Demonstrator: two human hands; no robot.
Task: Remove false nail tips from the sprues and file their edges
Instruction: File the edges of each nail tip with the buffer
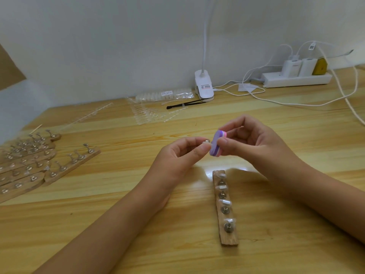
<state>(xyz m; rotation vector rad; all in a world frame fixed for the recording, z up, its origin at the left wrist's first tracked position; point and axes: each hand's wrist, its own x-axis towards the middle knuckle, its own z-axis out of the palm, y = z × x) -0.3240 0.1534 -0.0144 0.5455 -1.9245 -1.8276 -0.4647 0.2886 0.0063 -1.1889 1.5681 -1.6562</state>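
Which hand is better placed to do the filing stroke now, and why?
The right hand: it already pinches the purple file block against the small piece held in the left hand, which only needs to steady it.

A light wooden table (122, 196) carries everything. A wooden strip (225, 207) with nail tips on metal stands lies near centre-right. More such strips (29, 165) crowd the left edge. Clear sprues (146, 114) and a packet (167, 94) lie far centre, beside a black tool (185, 104), lamp clip (204, 87) and power strip (296, 79).
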